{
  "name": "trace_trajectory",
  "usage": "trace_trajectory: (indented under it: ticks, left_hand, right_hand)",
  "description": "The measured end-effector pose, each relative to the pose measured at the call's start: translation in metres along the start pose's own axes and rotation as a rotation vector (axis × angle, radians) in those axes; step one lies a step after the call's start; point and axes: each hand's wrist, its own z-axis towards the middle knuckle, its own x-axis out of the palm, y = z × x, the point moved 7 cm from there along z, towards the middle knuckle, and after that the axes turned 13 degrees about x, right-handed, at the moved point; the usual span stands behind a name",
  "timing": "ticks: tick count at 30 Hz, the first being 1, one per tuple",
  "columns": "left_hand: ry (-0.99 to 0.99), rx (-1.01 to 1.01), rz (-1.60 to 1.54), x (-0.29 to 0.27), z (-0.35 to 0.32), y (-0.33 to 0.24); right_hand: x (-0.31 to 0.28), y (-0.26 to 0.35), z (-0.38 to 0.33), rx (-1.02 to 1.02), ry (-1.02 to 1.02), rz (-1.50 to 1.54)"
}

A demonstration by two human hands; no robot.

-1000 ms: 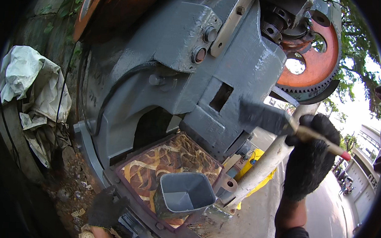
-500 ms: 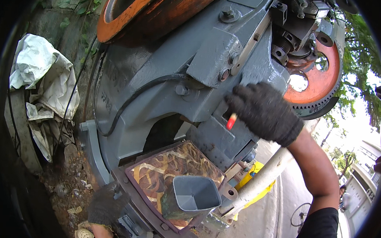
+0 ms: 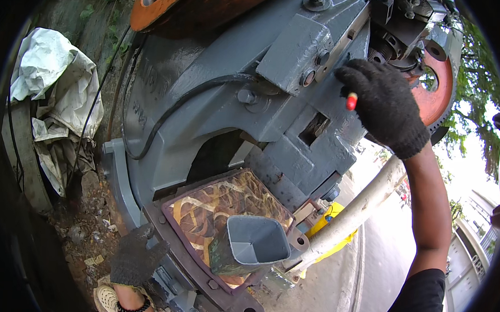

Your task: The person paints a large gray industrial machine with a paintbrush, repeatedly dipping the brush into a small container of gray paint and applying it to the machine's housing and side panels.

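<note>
My right hand (image 3: 383, 103), in a black knit glove, is raised in front of the grey machine's (image 3: 209, 70) upper right part. Its fingers are closed round a slim brush handle with a red and cream end (image 3: 351, 101); the bristles are hidden behind the glove. At the lower left, my left hand (image 3: 137, 257), in a dark glove, curls at the edge of the machine's dark bed (image 3: 213, 285). An open square container (image 3: 257, 240), grey inside, stands on a brown patterned board (image 3: 202, 223) that lies on the bed.
An orange flywheel (image 3: 178, 8) is at the top and an orange toothed gear (image 3: 435, 97) at the right. A black cable (image 3: 168, 119) loops across the frame. Crumpled whitish sheeting (image 3: 52, 86) hangs at the left. A pale pole (image 3: 353, 211) slants beside yellow material (image 3: 331, 221) near the road.
My right hand has moved up and to the right with the handle, and a square opening in the machine now shows below it. My left hand stays by the bed edge. The view has shifted slightly.
</note>
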Motion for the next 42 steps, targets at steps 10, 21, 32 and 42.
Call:
trace_trajectory:
  ticks: [10, 21, 32, 42]
  left_hand:
    - [0.075, -0.014, -0.101, 0.0, 0.002, -0.004]
    - [0.028, 0.015, 0.029, 0.007, -0.003, 0.01]
    - [-0.016, -0.017, -0.09, 0.006, -0.006, 0.01]
    - [0.009, 0.033, -0.026, 0.012, -0.002, 0.012]
  right_hand:
    - [0.045, 0.097, -0.038, -0.187, 0.391, 0.257]
    - [-0.001, 0.008, -0.001, 0.009, -0.022, 0.074]
    - [0.008, 0.055, -0.035, 0.05, 0.032, 0.663]
    - [0.04, -0.084, 0.011, 0.471, -0.069, 0.725]
